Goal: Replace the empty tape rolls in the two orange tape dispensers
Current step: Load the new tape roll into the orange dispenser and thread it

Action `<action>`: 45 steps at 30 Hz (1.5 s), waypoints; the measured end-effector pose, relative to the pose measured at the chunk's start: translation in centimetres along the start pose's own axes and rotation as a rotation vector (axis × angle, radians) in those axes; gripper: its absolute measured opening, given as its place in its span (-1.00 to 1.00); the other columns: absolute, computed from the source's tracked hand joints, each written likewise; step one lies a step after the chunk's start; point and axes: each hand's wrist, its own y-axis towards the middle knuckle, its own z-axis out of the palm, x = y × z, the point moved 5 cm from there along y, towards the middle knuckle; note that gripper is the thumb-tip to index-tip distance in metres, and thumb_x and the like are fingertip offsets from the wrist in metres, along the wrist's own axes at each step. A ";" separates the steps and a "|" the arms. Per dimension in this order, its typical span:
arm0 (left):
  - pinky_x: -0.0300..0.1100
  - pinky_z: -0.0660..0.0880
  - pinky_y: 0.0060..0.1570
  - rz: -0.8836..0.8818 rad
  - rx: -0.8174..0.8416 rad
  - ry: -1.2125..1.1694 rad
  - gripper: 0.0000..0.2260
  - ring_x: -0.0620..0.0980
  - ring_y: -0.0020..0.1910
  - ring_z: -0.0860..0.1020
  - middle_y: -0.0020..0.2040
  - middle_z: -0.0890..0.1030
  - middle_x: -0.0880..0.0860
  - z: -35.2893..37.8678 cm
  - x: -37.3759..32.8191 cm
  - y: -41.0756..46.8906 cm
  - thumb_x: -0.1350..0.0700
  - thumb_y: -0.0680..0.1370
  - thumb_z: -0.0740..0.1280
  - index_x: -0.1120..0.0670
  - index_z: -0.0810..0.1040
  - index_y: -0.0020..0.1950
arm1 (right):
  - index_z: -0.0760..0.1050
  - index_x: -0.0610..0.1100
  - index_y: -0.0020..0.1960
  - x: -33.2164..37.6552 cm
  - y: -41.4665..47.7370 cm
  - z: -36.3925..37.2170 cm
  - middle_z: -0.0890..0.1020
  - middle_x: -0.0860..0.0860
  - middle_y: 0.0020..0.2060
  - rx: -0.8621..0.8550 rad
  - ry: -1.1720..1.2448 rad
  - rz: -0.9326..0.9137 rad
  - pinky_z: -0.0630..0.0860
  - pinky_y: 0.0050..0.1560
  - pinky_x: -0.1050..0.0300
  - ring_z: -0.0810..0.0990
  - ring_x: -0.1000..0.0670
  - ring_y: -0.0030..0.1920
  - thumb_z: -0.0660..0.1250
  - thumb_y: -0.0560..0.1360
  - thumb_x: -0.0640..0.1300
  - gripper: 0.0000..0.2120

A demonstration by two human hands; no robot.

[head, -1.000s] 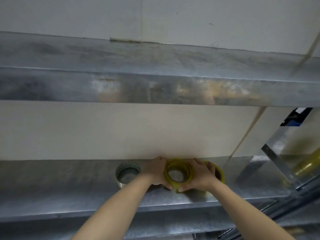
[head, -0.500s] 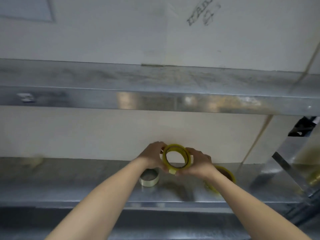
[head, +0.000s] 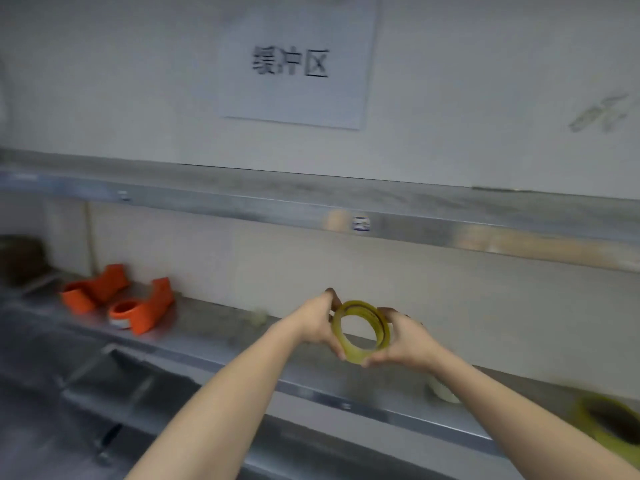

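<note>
I hold a yellowish clear tape roll (head: 351,349) in the air in front of the steel shelf (head: 221,344). My left hand (head: 320,323) grips its left side and my right hand (head: 403,341) grips its right side. Two orange tape dispensers lie on the shelf at the far left: one (head: 95,289) further back, the other (head: 145,308) nearer, with a pale core in its ring. Another yellow tape roll (head: 609,424) lies flat on the shelf at the lower right.
A pale, nearly spent roll (head: 443,393) sits on the shelf under my right forearm. An upper steel shelf (head: 346,206) runs across above. A white paper sign (head: 298,64) hangs on the wall. A lower steel surface (head: 41,393) lies at the left.
Both hands have lifted the yellow roll off the shelf and carried it left. My view has swung left and up, bringing the orange dispensers and the wall sign into sight.
</note>
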 end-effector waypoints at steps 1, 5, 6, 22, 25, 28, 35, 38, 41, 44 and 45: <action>-0.10 0.54 0.15 -0.015 -0.023 -0.008 -0.16 0.04 0.20 0.53 0.31 0.49 0.10 -2.0 2.2 -1.3 0.19 0.18 0.70 0.17 0.34 0.34 | 0.38 -0.06 0.30 2.5 1.0 1.6 0.58 0.00 0.17 0.005 0.019 -0.024 0.45 0.22 0.08 0.53 -0.03 0.22 0.62 0.05 0.10 -0.12; -0.14 0.44 0.32 -0.044 -0.092 0.020 0.07 0.07 0.32 0.48 0.43 0.40 0.13 -10.2 11.3 -7.3 0.23 0.19 0.69 0.09 0.17 0.56 | 0.37 -0.07 0.33 13.3 4.6 9.1 0.58 0.01 0.19 0.053 0.104 -0.139 0.45 0.18 0.19 0.53 0.03 0.21 0.65 0.06 0.02 -0.09; -0.12 0.38 0.39 -0.038 -0.100 0.062 0.09 0.07 0.38 0.44 0.45 0.38 0.13 -12.0 13.3 -8.8 0.22 0.19 0.69 0.08 0.15 0.58 | 0.37 -0.06 0.33 15.8 5.4 11.0 0.59 0.01 0.19 0.068 0.109 -0.168 0.46 0.18 0.18 0.54 0.04 0.20 0.65 0.05 0.02 -0.09; 0.10 0.49 0.25 -0.284 -0.148 0.273 0.02 0.11 0.25 0.45 0.26 0.43 0.04 -29.2 38.6 -20.1 -0.04 0.16 0.65 -0.14 0.08 0.43 | 0.44 -0.05 0.27 43.4 15.9 28.8 0.60 0.05 0.05 0.237 0.101 -0.461 0.55 0.09 0.13 0.57 0.05 0.04 0.61 0.13 0.00 -0.25; 0.04 0.47 0.31 -0.262 -0.167 0.171 0.03 0.05 0.29 0.41 0.30 0.36 0.00 -32.1 42.4 -19.1 0.00 0.17 0.67 -0.09 0.08 0.44 | 0.46 -0.04 0.26 46.4 19.6 30.9 0.62 0.03 0.09 0.241 0.123 -0.484 0.55 0.14 0.09 0.58 0.04 0.07 0.61 0.14 0.01 -0.27; -0.02 0.47 0.32 -0.243 -0.195 0.124 0.01 0.00 0.29 0.39 0.30 0.31 -0.03 -35.4 45.9 -18.2 0.00 0.16 0.67 -0.06 0.11 0.42 | 0.49 -0.03 0.25 49.6 23.5 32.3 0.63 0.02 0.11 0.240 0.142 -0.513 0.52 0.18 0.10 0.58 0.05 0.10 0.62 0.14 0.00 -0.29; -0.08 0.47 0.30 -0.176 -0.246 0.049 -0.05 -0.05 0.28 0.41 0.29 0.35 0.01 -41.5 53.1 -17.9 0.06 0.18 0.69 0.02 0.16 0.39 | 0.57 -0.10 0.19 55.6 30.0 36.3 0.69 -0.04 0.05 0.300 0.259 -0.511 0.54 0.19 0.06 0.64 0.04 0.05 0.60 0.22 -0.16 -0.45; -0.06 0.48 0.30 -0.164 -0.242 0.004 -0.01 -0.04 0.29 0.41 0.28 0.35 -0.02 -43.8 55.8 -17.5 -0.03 0.13 0.66 -0.02 0.13 0.38 | 0.57 -0.11 0.17 57.6 31.8 37.7 0.68 -0.03 0.05 0.269 0.289 -0.505 0.53 0.21 0.08 0.64 0.04 0.05 0.58 0.26 -0.16 -0.50; -0.08 0.49 0.28 -0.132 -0.253 -0.035 -0.03 -0.02 0.29 0.42 0.27 0.36 0.00 -45.7 58.6 -17.0 0.02 0.14 0.65 -0.03 0.11 0.36 | 0.57 -0.15 0.16 59.5 33.0 39.0 0.67 -0.09 0.05 0.229 0.387 -0.471 0.53 0.21 0.02 0.65 -0.02 0.06 0.55 0.29 -0.22 -0.55; -0.27 0.45 0.20 -0.068 -0.265 -0.084 -0.04 -0.06 0.27 0.42 0.26 0.37 0.01 -47.6 61.1 -16.6 0.14 0.17 0.68 0.02 0.12 0.37 | 0.56 -0.23 0.17 61.4 33.6 40.4 0.66 -0.18 0.07 0.178 0.463 -0.415 0.52 0.23 -0.01 0.63 -0.06 0.06 0.51 0.34 -0.28 -0.59; -0.31 0.42 0.18 -0.050 -0.251 -0.097 -0.04 -0.07 0.27 0.42 0.26 0.37 0.00 -48.2 61.9 -16.7 0.15 0.18 0.69 0.03 0.13 0.37 | 0.56 -0.24 0.16 62.1 33.7 40.8 0.65 -0.20 0.08 0.159 0.480 -0.392 0.52 0.23 -0.01 0.62 -0.05 0.05 0.50 0.35 -0.29 -0.61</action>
